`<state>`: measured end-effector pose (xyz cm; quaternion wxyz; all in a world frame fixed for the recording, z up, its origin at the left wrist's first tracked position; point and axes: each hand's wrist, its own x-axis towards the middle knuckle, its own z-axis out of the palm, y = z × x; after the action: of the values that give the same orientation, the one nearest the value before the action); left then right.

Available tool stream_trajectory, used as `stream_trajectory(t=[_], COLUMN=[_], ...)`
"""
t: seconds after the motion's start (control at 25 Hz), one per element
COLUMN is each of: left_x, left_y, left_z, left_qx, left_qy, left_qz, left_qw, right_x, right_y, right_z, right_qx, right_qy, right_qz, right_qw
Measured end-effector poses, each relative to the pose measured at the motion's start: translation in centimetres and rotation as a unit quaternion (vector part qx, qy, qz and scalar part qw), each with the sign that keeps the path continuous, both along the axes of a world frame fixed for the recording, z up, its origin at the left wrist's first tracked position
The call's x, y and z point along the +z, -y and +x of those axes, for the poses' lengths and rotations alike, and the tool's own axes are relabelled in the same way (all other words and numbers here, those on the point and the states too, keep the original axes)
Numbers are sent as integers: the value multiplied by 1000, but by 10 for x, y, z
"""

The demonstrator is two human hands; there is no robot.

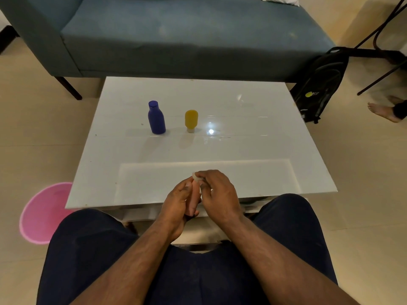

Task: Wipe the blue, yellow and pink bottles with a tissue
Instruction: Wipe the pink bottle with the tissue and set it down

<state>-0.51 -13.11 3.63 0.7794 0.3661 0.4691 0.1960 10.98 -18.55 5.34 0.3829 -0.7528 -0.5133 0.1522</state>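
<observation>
Knees in dark trousers (88, 249), nearest the camera, either side of the table's near edge. Left hand (179, 202): fingers curled round a pink bottle (194, 198), held roughly upright above the near edge of the white glass table (275, 128). Right hand (217, 192): fingertips pinching a small wad of white tissue (196, 177) against the bottle's top end. Blue bottle (156, 117): upright, capped, left of the table's centre, well apart from the hands. Yellow bottle (191, 120): standing on its pale cap, just right of the blue one, a clear gap between them. Open tabletop lies between the two standing bottles and the hands, and across the whole right half to the right edge. Pink basin (41, 213): on the floor by the table's near left corner. Teal sofa (176, 40): beyond the far edge. Black backpack (319, 84): on the floor off the far right corner.
</observation>
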Motion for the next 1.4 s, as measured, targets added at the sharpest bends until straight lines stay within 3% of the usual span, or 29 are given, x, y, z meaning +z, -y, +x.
stream_trajectory(t=[0.16, 0.36, 0.52, 0.72, 0.84, 1.08, 1.28, 1.4], left_x=[-2, -5, -7, -5, -4, 3, 7, 7], left_y=[0, -2, -3, -6, -7, -7, -4, -4], left_z=[1, 0, 0, -2, -3, -5, -2, -4], left_qx=[5, 20, 26, 56, 72, 88, 61, 59], left_qy=[6, 47, 80, 98, 98, 113, 116, 94], left_qz=[1, -46, -84, -107, -126, -126, -111, -83], left_qw=[1000, 998, 993, 988, 985, 982, 985, 990], right_x=[1, 2, 4, 5, 7, 7, 11, 10], right_y=[-8, 0, -10, 3, -9, 7, -9, -1], right_z=[11, -2, 11, -8, 5, -11, 5, -6], right_qx=[-67, 23, -58, 65, -20, 54, -34, 17], right_qy=[-43, -13, -27, 34, 9, 26, 13, 46], right_qz=[-9, 7, 3, -10, -15, -38, -44, -51], right_qw=[997, 1000, 998, 997, 1000, 997, 998, 998])
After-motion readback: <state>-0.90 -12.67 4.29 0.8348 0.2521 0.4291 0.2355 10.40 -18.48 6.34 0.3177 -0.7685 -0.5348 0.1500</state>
